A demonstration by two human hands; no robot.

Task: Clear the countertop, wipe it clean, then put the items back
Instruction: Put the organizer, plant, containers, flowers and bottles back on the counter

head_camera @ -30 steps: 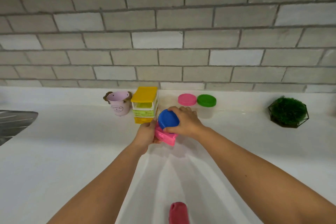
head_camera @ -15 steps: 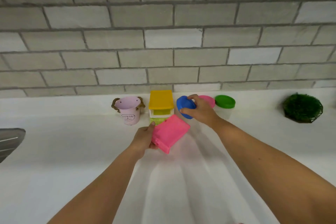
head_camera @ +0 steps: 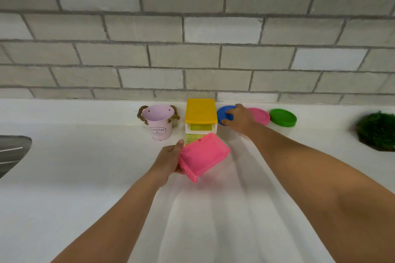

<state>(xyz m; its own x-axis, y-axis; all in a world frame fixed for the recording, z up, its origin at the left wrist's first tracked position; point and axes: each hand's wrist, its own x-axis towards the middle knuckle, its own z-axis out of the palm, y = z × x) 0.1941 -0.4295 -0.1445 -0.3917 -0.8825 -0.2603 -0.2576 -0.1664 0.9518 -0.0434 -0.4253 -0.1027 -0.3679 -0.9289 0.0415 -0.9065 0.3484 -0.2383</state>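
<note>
My left hand (head_camera: 168,159) holds a pink rectangular container (head_camera: 203,155), tilted, just above the white countertop (head_camera: 74,177). Behind it stands a stack of boxes with a yellow lid (head_camera: 200,111). My right hand (head_camera: 240,119) grips the blue lid of a clear round jar (head_camera: 224,113) at the back of the counter, right of the yellow stack. Two more clear jars stand to its right, one with a pink lid (head_camera: 260,115) and one with a green lid (head_camera: 283,117). The body of the blue-lidded jar is mostly hidden by my hand.
A small pink bucket (head_camera: 159,121) marked "Flowers & Garden" stands left of the yellow stack. A green plant in a dark geometric holder (head_camera: 377,131) sits at the far right. A steel sink edge (head_camera: 12,151) shows at the left. A grey brick wall (head_camera: 192,38) backs the counter.
My right hand carried the blue-lidded jar away from the pink container to the back of the counter, beside the pink-lidded jar. The pink container stayed in my left hand. The view tilted up.
</note>
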